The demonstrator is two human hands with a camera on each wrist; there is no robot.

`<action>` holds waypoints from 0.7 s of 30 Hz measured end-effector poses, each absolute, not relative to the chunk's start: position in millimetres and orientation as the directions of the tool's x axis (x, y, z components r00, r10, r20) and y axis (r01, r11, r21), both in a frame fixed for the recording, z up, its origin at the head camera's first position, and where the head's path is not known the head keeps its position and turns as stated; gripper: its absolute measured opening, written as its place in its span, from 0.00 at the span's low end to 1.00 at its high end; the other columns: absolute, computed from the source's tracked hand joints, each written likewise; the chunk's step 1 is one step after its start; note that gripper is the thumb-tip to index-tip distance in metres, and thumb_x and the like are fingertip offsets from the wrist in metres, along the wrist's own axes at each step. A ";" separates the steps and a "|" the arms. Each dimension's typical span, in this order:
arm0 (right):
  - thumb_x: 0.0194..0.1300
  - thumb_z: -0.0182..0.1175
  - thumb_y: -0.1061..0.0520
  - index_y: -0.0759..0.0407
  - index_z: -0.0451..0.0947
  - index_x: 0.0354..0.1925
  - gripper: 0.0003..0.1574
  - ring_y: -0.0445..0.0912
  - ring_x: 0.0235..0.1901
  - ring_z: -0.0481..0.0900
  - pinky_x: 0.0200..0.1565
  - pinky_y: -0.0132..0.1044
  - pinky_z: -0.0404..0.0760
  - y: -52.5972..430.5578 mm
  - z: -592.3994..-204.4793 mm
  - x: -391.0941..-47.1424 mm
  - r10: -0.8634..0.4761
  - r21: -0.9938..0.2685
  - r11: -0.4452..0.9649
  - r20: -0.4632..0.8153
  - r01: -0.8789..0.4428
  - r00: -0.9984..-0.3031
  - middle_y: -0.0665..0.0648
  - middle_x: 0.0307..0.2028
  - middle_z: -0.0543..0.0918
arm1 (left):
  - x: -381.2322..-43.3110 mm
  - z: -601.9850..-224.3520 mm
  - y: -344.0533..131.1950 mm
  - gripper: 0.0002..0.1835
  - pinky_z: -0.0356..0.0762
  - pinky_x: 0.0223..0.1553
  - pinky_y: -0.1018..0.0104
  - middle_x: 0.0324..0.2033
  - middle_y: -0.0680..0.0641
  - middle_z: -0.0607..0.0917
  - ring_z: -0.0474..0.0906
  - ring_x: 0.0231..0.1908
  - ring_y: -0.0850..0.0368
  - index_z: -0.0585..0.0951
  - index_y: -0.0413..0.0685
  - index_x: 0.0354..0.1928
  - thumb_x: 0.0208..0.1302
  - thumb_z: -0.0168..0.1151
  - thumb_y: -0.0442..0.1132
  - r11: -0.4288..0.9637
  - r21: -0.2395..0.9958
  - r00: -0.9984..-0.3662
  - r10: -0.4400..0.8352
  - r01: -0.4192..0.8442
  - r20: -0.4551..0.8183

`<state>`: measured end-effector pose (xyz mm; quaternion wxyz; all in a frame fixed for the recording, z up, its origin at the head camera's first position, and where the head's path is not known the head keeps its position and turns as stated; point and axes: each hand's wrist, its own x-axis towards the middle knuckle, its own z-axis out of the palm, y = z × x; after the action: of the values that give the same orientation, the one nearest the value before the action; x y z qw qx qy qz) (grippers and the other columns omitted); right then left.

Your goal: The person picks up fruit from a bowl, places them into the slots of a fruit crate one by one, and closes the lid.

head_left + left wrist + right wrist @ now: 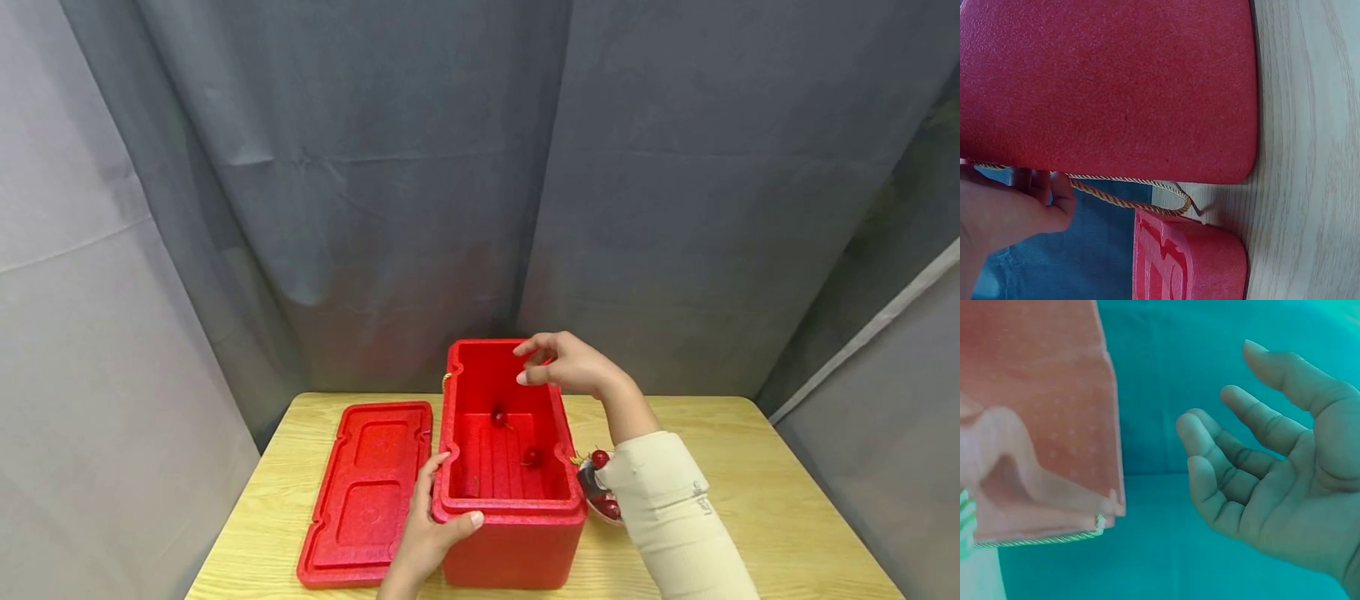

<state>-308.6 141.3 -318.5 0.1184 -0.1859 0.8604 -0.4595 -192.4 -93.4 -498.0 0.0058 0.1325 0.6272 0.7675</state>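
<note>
A red foam box [517, 550] stands lidless on the table, with dark red cherries [532, 456] lying on its floor. My left hand [426, 542] grips the box at its near left corner, thumb over the front rim and fingers along the left side. In the left wrist view those fingers [1060, 190] are bent against the wall beside a gold cord [1116, 199]. Above the far right part of the box hovers my right hand [573, 364]. Its fingers [1197, 434] are loosely bent and hold nothing in the right wrist view.
Left of the box lies its red lid [367, 487]. A small bowl [611, 521] of cherries stands to the right, partly behind my right sleeve [667, 492]. Grey curtains [420, 208] hang behind the wooden table [750, 500].
</note>
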 end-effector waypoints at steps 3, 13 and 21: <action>0.57 0.64 0.57 0.62 0.74 0.52 0.24 0.53 0.37 0.77 0.42 0.51 0.76 149.8 -316.8 -301.4 -0.431 -0.829 0.504 0.004 -0.244 -0.902 0.58 0.38 0.79 | -193.7 -497.6 -93.8 0.43 0.73 0.48 0.58 0.58 0.40 0.64 0.73 0.51 0.44 0.59 0.56 0.65 0.47 0.69 0.29 -0.227 0.962 -0.966 0.171 0.154 0.195; 0.55 0.66 0.58 0.64 0.73 0.53 0.27 0.54 0.43 0.76 0.40 0.42 0.79 175.8 -324.7 -276.6 -0.429 -0.841 0.448 0.096 -0.304 -0.898 0.59 0.44 0.79 | -196.9 -497.5 -91.7 0.43 0.73 0.48 0.57 0.57 0.38 0.65 0.74 0.50 0.44 0.60 0.54 0.65 0.47 0.69 0.28 -0.254 0.953 -0.961 0.173 0.167 0.215; 0.57 0.65 0.60 0.65 0.72 0.54 0.27 0.53 0.41 0.79 0.40 0.40 0.79 199.7 -342.6 -258.9 -0.395 -0.873 0.389 0.132 -0.296 -0.909 0.62 0.45 0.79 | -196.9 -499.1 -92.1 0.44 0.74 0.47 0.56 0.56 0.37 0.65 0.73 0.50 0.41 0.59 0.54 0.65 0.46 0.69 0.28 -0.258 0.951 -0.959 0.178 0.170 0.220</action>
<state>-258.9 199.7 -342.6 0.0486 -0.2076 0.8319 -0.5124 -196.9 -92.1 -499.1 0.0024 0.1430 0.6092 0.7800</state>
